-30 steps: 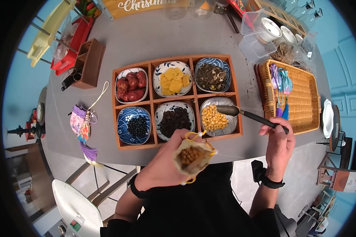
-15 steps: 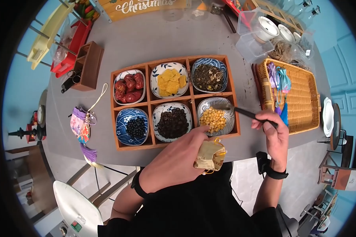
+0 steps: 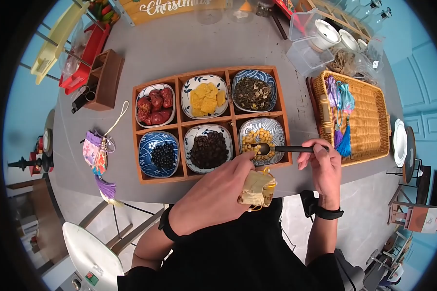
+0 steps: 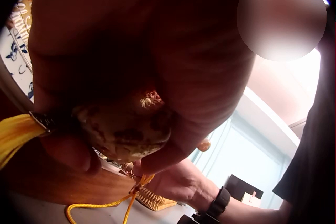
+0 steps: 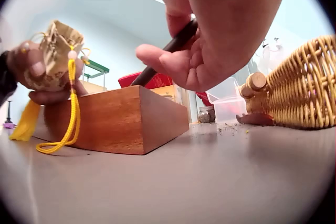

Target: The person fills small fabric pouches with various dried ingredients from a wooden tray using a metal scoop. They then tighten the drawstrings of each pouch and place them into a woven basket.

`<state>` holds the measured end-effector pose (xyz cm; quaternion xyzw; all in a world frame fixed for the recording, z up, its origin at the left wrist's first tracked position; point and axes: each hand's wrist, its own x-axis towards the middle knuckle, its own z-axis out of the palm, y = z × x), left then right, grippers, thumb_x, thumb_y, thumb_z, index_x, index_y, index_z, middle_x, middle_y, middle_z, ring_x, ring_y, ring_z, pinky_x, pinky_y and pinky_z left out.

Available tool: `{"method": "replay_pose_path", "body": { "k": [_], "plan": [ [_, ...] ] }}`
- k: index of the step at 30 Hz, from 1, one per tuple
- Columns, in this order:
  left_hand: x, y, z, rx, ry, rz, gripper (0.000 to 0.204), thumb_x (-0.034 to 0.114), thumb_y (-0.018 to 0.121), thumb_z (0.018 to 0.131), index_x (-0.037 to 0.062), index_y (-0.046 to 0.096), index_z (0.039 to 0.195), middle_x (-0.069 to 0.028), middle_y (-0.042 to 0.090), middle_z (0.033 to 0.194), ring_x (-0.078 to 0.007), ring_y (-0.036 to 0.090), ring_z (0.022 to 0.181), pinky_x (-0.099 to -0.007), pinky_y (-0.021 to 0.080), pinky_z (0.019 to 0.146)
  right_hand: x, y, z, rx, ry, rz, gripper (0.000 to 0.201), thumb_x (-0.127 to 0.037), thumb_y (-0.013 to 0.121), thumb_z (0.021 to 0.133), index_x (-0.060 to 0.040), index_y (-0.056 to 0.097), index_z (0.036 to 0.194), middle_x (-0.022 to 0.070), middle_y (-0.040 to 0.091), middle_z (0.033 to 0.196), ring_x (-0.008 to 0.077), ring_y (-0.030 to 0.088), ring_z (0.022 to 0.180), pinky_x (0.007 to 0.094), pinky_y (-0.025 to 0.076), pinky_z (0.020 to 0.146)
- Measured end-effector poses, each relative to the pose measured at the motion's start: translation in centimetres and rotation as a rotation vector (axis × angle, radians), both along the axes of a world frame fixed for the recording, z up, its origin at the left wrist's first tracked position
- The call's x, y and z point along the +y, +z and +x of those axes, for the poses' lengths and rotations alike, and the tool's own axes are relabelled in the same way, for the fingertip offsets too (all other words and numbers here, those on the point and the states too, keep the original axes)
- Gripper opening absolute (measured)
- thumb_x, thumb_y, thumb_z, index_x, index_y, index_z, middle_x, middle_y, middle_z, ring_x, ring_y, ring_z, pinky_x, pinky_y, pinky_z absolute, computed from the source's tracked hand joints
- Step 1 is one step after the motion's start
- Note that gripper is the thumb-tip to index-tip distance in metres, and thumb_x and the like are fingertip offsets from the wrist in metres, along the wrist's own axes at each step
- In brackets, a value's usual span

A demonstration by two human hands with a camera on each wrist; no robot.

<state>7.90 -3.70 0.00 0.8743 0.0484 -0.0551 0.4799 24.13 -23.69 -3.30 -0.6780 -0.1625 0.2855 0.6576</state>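
My left hand [image 3: 206, 196] grips a small cream drawstring pouch [image 3: 255, 190] just in front of the divided wooden box [image 3: 213, 178]. In the left wrist view the fingers wrap round the pouch's patterned cloth [image 4: 123, 137], and a yellow cord [image 4: 100, 204] hangs from it. My right hand [image 3: 321, 165] holds a scoop [image 3: 301, 149] by its dark handle. The scoop's head lies among yellow kernels [image 3: 252, 137] in a grey-patterned dish [image 3: 276, 128] at the box's near right. Left fingertips reach that dish's near edge.
Other dishes in the box hold red dates [image 3: 155, 104], yellow pieces [image 3: 206, 97], dried leaves [image 3: 252, 92], dark brown pieces [image 3: 209, 149] and black beans [image 3: 164, 155]. A wicker tray [image 3: 369, 126] with tasselled pouches stands right; a floral pouch [image 3: 95, 153] lies left.
The left hand has moved right and turned the pouch, so its contents no longer show. The right hand has brought the scoop from above the dish down into the kernels.
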Motion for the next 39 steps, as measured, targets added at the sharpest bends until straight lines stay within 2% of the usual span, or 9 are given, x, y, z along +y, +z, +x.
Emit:
{"method": "replay_pose_path", "body": {
  "k": [5,12,19,23,27,33,35,36,39],
  "plan": [
    [0.3,-0.3,-0.9,-0.086,0.100,-0.104,0.053,0.006,0.077,0.069,0.0026,0.045,0.110,-0.0166,0.053,0.129,-0.0377,0.058,0.110,-0.0394,0.049,0.089,0.1,-0.7,-0.3,0.084,-0.146,0.088,0.026,-0.013,0.041,0.098,0.0061,0.059,0.101,0.0127,0.064,0.074,0.0165,0.058,0.060,0.0267,0.047,0.060],
    [1.6,-0.7,-2.5,0.092,0.316,-0.321,0.058,0.005,0.079,0.069,0.0028,0.042,0.115,-0.0109,0.060,0.106,-0.0190,0.062,0.102,-0.0310,0.049,0.087,-0.6,1.9,0.1,-0.040,-0.253,0.194,0.029,-0.018,0.043,0.099,0.0059,0.059,0.099,0.0136,0.061,0.068,0.0184,0.057,0.055,0.0275,0.046,0.052],
    [1.5,-0.1,-1.8,0.089,0.327,-0.254,0.056,0.011,0.076,0.074,-0.0005,0.041,0.116,-0.0157,0.061,0.105,-0.0244,0.063,0.100,-0.0341,0.048,0.087,-0.2,9.7,-1.5,-0.234,-0.069,0.256,0.027,-0.014,0.043,0.096,0.0076,0.058,0.096,0.0164,0.061,0.067,0.0200,0.056,0.052,0.0289,0.048,0.052],
    [1.3,0.2,-1.5,0.072,0.305,-0.275,0.057,0.013,0.077,0.074,-0.0010,0.041,0.116,-0.0157,0.061,0.104,-0.0252,0.063,0.099,-0.0349,0.048,0.087,1.6,12.2,-3.6,-0.642,0.217,0.083,0.027,-0.018,0.056,0.091,0.0063,0.063,0.084,0.0155,0.065,0.073,0.0203,0.061,0.060,0.0309,0.048,0.057],
    [1.5,-0.2,-1.9,0.029,0.339,-0.304,0.056,0.014,0.077,0.075,-0.0009,0.041,0.115,-0.0153,0.061,0.103,-0.0232,0.063,0.099,-0.0337,0.048,0.087,-1.7,9.9,-1.7,-0.527,0.080,0.254,0.032,-0.025,0.052,0.095,0.0062,0.059,0.100,0.0165,0.063,0.077,0.0220,0.058,0.058,0.0296,0.046,0.055],
    [2.0,-1.0,-3.2,0.001,0.402,-0.434,0.063,0.008,0.079,0.074,0.0037,0.037,0.121,-0.0065,0.057,0.108,-0.0137,0.060,0.101,-0.0293,0.048,0.088,-2.5,1.7,-1.7,-0.083,-0.543,0.152,0.030,-0.019,0.049,0.099,0.0061,0.057,0.114,0.0144,0.066,0.086,0.0169,0.062,0.069,0.0274,0.049,0.067],
    [2.1,-0.7,-3.3,-0.115,0.452,-0.545,0.068,0.005,0.080,0.073,0.0054,0.035,0.124,-0.0035,0.054,0.110,-0.0115,0.057,0.104,-0.0282,0.046,0.089,-1.9,0.2,-2.6,0.017,-0.603,0.101,0.029,-0.016,0.050,0.098,0.0057,0.057,0.116,0.0141,0.067,0.087,0.0170,0.063,0.073,0.0267,0.050,0.071],
    [2.1,-0.4,-3.2,-0.125,0.470,-0.569,0.061,0.013,0.078,0.077,0.0012,0.038,0.121,-0.0122,0.057,0.111,-0.0146,0.058,0.105,-0.0304,0.048,0.090,-2.0,-0.5,-2.8,0.053,-0.587,0.093,0.028,-0.013,0.051,0.098,0.0055,0.056,0.118,0.0147,0.067,0.091,0.0171,0.064,0.076,0.0270,0.051,0.073],
    [2.2,-0.7,-3.1,-0.076,0.473,-0.564,0.061,0.012,0.078,0.077,0.0013,0.038,0.121,-0.0124,0.056,0.111,-0.0151,0.058,0.104,-0.0303,0.048,0.089,-2.2,-1.5,-3.8,0.084,-0.533,-0.033,0.028,-0.011,0.051,0.097,0.0056,0.055,0.120,0.0151,0.066,0.095,0.0168,0.064,0.078,0.0274,0.051,0.075]
  ]
}}
